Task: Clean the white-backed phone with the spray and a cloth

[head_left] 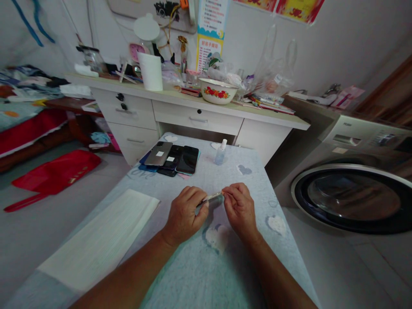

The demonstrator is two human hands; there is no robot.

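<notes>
A thin, flat object that looks like a phone (210, 198) is held nearly edge-on above the cloth-covered table (199, 274). My left hand (186, 212) grips its left end between thumb and fingers. At its right end, my right hand (240, 208) is closed in a pinch; what exactly the fingertips hold is too small to tell. Behind my left hand lies a pile of several phones (159, 153), some with small white labels. A clear spray bottle (220, 153) with a white cap stands upright beyond my hands. To the left, a pale folded cloth or sheet (103, 240) lies flat.
Against the wall stands a white drawer desk (128, 109) bearing a floral enamel bowl (218, 92), a white container (151, 72) and plastic bags. A washing machine (328, 150) is at the right. On the left floor lies a red bag (58, 174).
</notes>
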